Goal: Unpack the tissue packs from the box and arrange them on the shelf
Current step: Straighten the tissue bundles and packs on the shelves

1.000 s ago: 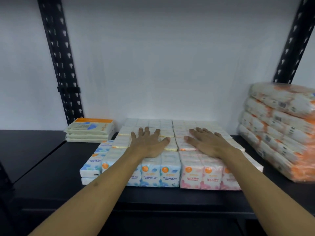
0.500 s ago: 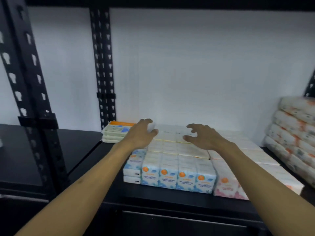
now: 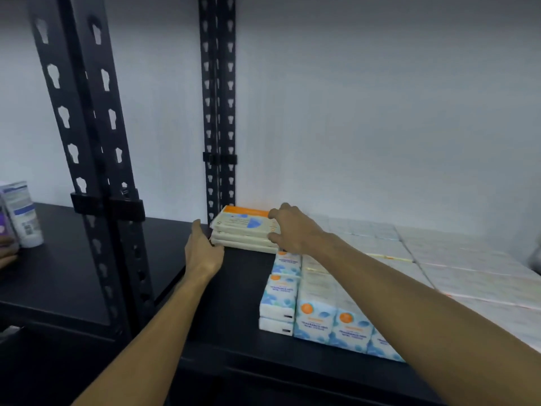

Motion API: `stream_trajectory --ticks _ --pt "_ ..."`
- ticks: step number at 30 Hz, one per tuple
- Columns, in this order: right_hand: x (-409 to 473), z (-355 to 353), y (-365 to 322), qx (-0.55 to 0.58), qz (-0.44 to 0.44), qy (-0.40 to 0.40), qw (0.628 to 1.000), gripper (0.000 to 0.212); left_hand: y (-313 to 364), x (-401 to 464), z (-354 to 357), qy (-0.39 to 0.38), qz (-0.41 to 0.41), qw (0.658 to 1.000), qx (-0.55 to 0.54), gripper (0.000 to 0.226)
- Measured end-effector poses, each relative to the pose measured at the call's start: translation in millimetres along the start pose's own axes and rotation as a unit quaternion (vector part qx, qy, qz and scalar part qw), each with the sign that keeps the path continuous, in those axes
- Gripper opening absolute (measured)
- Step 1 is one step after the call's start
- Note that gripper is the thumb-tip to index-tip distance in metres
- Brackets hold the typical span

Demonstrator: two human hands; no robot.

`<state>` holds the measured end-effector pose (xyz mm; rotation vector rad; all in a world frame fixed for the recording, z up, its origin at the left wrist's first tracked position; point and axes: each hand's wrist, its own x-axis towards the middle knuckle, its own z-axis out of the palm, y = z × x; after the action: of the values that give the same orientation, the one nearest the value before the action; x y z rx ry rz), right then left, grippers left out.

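Now both bare arms reach forward to a small stack of flat packs (image 3: 244,232) lying at the back of the black shelf (image 3: 234,288), just in front of the rear upright post (image 3: 217,106). At the stack's left end the left hand (image 3: 203,250) stands on edge, fingers straight and together against the lower packs; whether the thumb presses them is hard to tell. At the stack's right end the right hand (image 3: 292,230) arches over the corner, fingers curled and spread, thumb at the side of the packs, seemingly clasping them. Right of the stack, the shelf holds a large block of tissue packs (image 3: 336,320) standing in tight rows, blue-printed ones at its near left corner. Far left of the stack stands a white tube (image 3: 22,215).
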<state>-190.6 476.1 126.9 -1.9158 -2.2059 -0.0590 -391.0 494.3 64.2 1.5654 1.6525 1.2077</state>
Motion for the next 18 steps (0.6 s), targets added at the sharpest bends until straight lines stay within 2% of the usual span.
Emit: stream_trajectory --ticks 2,4,9,18 --pt "15 5 -1 -0.006 -0.011 -0.013 1.000 0.061 0 7 4 -0.004 0.000 1.000 -0.029 0.075" --pt "27 11 2 -0.006 -0.014 -0.033 0.999 0.066 0 14 8 -0.004 0.005 0.999 -0.053 0.065" --pt "41 30 14 0.043 -0.008 -0.044 0.998 0.064 -18 29 20 0.013 0.040 0.999 -0.021 0.040" --pt "40 30 14 0.068 -0.013 -0.022 0.997 0.058 -35 46 29 0.026 0.029 0.999 0.007 0.042"
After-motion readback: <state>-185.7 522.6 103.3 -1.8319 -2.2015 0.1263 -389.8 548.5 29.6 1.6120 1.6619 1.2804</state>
